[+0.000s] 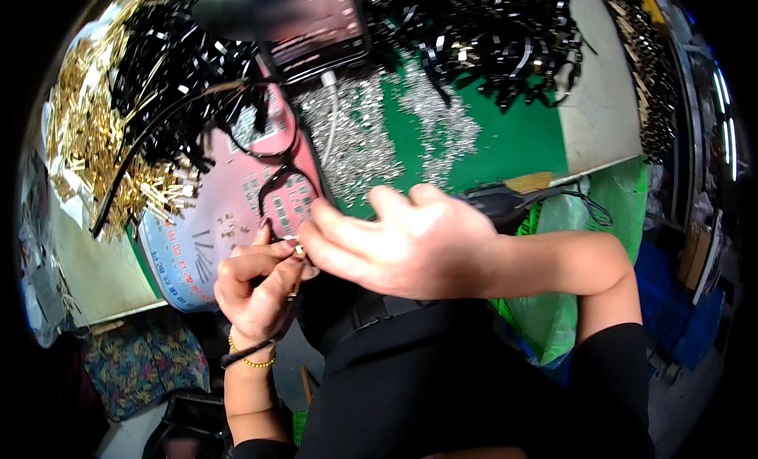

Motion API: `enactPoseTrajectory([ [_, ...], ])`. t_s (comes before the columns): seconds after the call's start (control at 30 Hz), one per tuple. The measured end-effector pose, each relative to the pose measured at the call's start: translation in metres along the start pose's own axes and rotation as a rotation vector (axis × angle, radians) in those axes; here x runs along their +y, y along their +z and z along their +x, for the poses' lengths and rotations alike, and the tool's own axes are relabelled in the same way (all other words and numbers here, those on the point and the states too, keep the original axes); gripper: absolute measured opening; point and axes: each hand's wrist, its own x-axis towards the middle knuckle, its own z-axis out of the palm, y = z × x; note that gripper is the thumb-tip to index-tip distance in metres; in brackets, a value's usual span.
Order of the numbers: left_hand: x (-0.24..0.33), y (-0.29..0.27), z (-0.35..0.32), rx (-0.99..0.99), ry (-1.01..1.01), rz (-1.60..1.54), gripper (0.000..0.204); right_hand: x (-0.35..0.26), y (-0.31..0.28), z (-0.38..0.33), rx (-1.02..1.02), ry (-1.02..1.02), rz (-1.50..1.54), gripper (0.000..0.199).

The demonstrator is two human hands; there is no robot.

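Head view, both hands (pixel 316 258) pinching small gold clasp (pixel 300 251) on black cord (pixel 272 179)

Single head-worn fisheye, looking steeply down, close over green table (pixel 521 135) edge and lap.

Beyond my fingertips, a green mat (pixel 505 143) is lying under a scatter of small silver parts (pixel 355 143). Farther up, black strips (pixel 489 33) are piling in a tangle. Off to my fingers' left, gold pieces (pixel 87 135) are heaping beside a pink printed sheet (pixel 237 198).
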Motion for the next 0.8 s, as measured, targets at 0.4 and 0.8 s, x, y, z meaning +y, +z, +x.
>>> enactPoseTrajectory([
  [0.4, 0.009, -0.006, 0.010, -0.038, -0.048, 0.108, 0.029, 0.036, -0.046, -0.006, -0.139, 0.270, 0.155, 0.018],
  [0.8, 0.025, -0.102, 0.026, 0.624, -0.508, 0.107, 0.033, 0.103, -0.019, 0.011, -0.131, 0.643, -0.169, 0.019],
])
